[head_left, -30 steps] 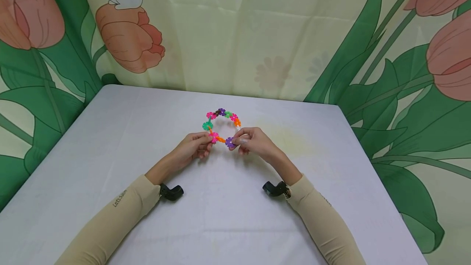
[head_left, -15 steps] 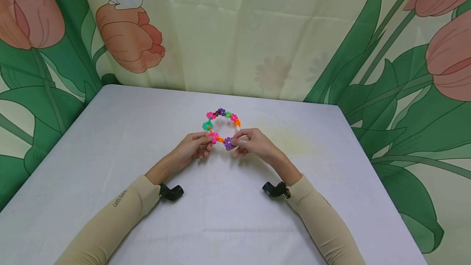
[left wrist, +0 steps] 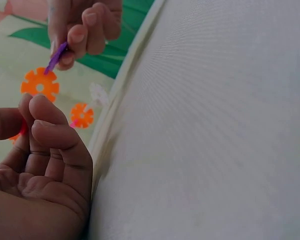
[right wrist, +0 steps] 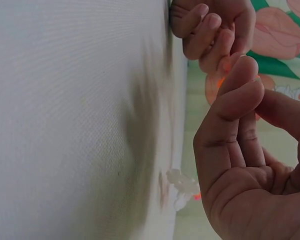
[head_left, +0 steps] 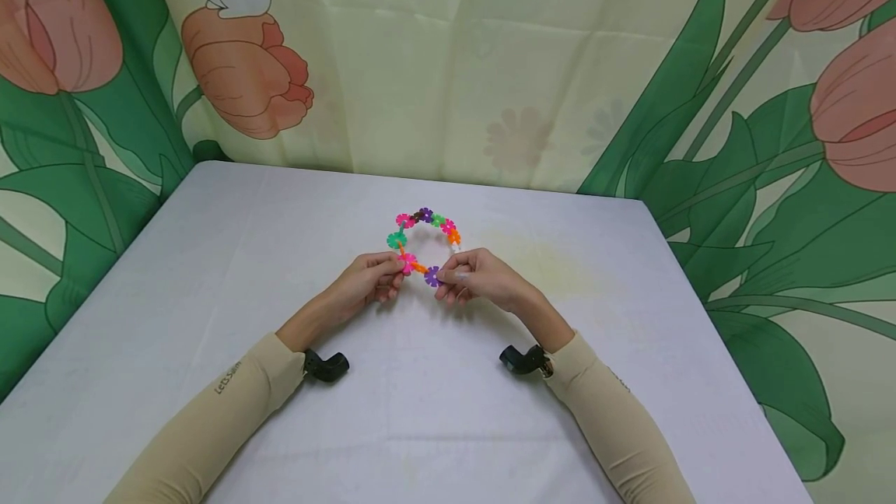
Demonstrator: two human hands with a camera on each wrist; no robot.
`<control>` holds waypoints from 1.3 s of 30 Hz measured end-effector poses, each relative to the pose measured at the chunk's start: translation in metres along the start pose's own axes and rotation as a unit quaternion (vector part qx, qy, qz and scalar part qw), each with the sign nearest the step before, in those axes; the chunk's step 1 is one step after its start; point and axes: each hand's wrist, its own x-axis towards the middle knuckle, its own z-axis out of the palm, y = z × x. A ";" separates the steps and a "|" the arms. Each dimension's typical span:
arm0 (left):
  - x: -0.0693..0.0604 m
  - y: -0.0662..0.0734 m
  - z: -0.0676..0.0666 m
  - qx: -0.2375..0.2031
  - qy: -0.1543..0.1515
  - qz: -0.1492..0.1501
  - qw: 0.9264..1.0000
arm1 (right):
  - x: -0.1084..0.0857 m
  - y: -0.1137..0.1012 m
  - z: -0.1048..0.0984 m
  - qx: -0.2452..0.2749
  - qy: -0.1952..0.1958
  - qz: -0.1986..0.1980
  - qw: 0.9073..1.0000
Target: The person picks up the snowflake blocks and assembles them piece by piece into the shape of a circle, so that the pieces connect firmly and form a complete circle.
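Observation:
My left hand (head_left: 371,280) pinches a pink notched snowflake disc (head_left: 407,263), part of a curved chain of interlocking plastic discs. Thumb and fingers of my right hand (head_left: 484,280) pinch a purple snowflake disc (head_left: 432,276) at the near side. Between these two, an orange disc (left wrist: 51,89) meets the purple one edge-on in the left wrist view. The chain bends round through a teal disc (head_left: 397,240) and several coloured ones to a second orange disc (head_left: 455,237). A white disc (left wrist: 98,94) follows it, apart from the purple disc in the left wrist view.
A white cloth covers the table (head_left: 420,387). Behind it hangs a backdrop curtain (head_left: 420,84) printed with tulips and a rabbit. Each wrist carries a black camera, such as the left one (head_left: 327,366).
My right hand has shifted slightly toward me, bringing the purple disc left and nearer. The far part of the chain has swung slightly right. My left hand has stayed in place.

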 end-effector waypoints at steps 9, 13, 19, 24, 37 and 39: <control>0.000 0.000 0.000 0.002 0.005 0.000 1.000 | 0.000 0.001 0.000 0.006 -0.009 -0.006 1.000; 0.000 -0.001 0.000 0.005 0.001 0.006 1.000 | -0.001 -0.001 0.002 0.006 -0.009 -0.008 1.000; -0.001 -0.002 -0.001 0.010 0.002 0.012 1.000 | 0.000 0.000 0.005 0.012 -0.005 -0.012 1.000; -0.002 -0.002 -0.001 0.007 0.009 0.000 1.000 | 0.000 0.000 0.007 0.011 0.002 -0.011 1.000; -0.004 -0.002 -0.001 0.006 0.008 0.006 1.000 | 0.000 -0.001 0.010 0.001 0.015 -0.007 1.000; -0.003 -0.003 -0.001 0.008 0.011 0.006 1.000 | 0.000 -0.001 0.010 0.001 0.016 -0.007 1.000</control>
